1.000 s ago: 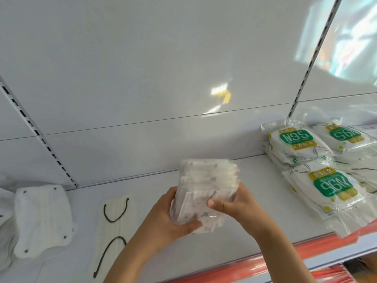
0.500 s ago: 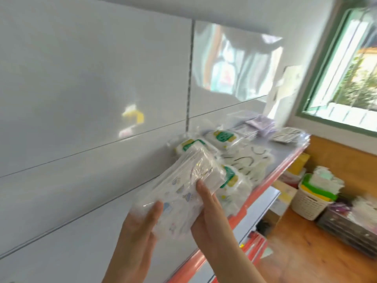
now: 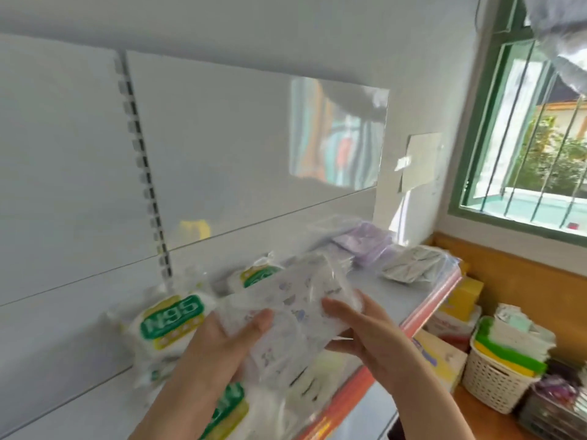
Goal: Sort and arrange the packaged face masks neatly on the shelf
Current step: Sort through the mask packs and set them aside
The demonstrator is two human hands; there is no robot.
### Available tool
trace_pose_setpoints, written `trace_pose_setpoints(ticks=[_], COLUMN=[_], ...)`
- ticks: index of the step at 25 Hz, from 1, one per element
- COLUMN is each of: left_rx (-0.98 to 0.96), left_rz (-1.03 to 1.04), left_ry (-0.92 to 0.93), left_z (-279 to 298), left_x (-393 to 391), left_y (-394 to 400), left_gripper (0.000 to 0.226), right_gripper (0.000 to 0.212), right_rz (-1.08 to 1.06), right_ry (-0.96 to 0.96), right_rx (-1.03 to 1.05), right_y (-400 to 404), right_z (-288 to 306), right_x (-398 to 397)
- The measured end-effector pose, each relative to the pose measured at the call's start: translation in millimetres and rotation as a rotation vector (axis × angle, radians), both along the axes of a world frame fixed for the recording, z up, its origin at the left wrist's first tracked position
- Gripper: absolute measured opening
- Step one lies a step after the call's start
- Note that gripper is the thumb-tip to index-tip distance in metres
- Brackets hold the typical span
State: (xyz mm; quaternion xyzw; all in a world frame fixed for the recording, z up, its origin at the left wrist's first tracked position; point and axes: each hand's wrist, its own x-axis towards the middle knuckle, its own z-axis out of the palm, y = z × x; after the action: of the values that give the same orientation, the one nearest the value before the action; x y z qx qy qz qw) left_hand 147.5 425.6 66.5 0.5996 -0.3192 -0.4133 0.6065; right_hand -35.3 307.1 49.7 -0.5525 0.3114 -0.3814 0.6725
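1. Held above the front part of the shelf (image 3: 409, 300): a stack of printed masks (image 3: 286, 319) in clear wrap, lying slantwise between both hands, over the N95 packs (image 3: 173, 315).
2. Left hand (image 3: 219, 354) under and around the near end, thumb pressed on the top face, fingers mostly hidden beneath.
3. Right hand (image 3: 362, 331) curled round the far end, thumb on top, fingertips tucked against the underside.
4. Likely light and soft, bending readily if gripped at one end only; better supported from both ends or flat from below.
5. Glossy film probably slippery, with loose flaps at the edges, so single packets may slide out of the stack; squeezing across the thickness should keep them together.
6. Nothing breakable apparent, though creasing looks possible under a hard grip.
7. Shelf surface pale and smooth, with an orange-red front strip; free space visible between the N95 packs and the purple packets (image 3: 362, 242) near the back.
8. More clear-wrapped masks (image 3: 413, 265) at the shelf's far end, near the edge.
9. White back panel with a slotted upright (image 3: 146, 185) behind.
10. Beyond: barred window (image 3: 536, 147) with green frame, wooden floor, white basket (image 3: 495, 373) of folded goods, boxes under the shelf.
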Motion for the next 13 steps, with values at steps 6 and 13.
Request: trace_pose_setpoints(ticks=[6, 13], left_rx=[0.056, 0.152], left_rz=[0.173, 0.034], left_ry=[-0.137, -0.945], left_z=[12.8, -15.6], left_x=[-42.3, -76.6], left_y=[-159.8, -218.9], left_gripper=[0.06, 0.076], right_gripper=[0.033, 0.038], right_rz=[-0.114, -0.424], right_ry=[0.014, 0.266], right_rx=[0.049, -0.123], right_y=[-172.6, -264.8], right_z=[4.5, 3.5], right_x=[-18.3, -73.6])
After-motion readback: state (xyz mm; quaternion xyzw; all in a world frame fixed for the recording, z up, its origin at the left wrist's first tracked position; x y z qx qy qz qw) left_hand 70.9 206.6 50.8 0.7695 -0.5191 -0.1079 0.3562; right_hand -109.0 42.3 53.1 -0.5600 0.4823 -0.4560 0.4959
